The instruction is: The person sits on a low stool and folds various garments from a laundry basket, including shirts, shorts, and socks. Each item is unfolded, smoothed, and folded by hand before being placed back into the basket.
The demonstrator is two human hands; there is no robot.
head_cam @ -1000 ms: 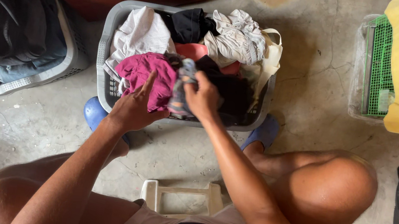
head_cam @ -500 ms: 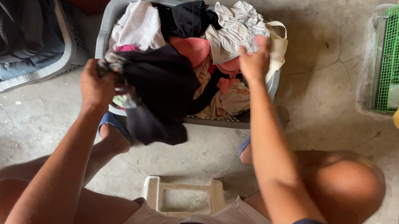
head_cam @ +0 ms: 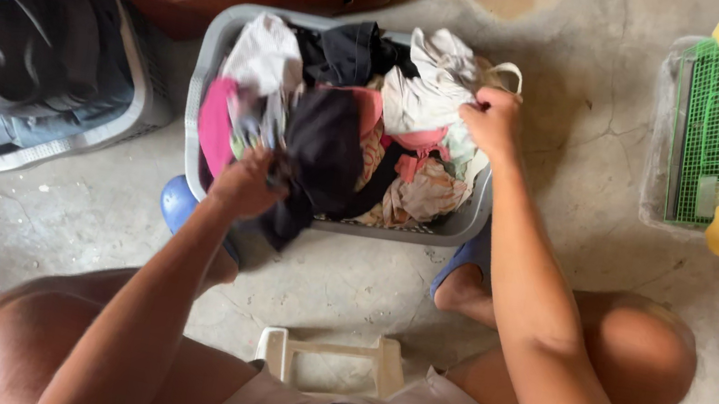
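Head view: left hand (head_cam: 243, 185) grips a black garment (head_cam: 321, 155) at frame centre; right hand (head_cam: 490, 122) clutches white cloth (head_cam: 430, 91) in the grey laundry basket (head_cam: 203, 70).

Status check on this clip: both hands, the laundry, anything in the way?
Left hand gripping black garment over grey basket. Right hand clutching whitish cloth at far corner. Basket heaped with clothes; nothing blocking either arm.

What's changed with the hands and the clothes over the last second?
The left hand let go of the pink garment and took hold of a dark garment, dragging it over the grey basket rim. The right hand moved to the white cloth at the far side. Basket and floor stayed put.
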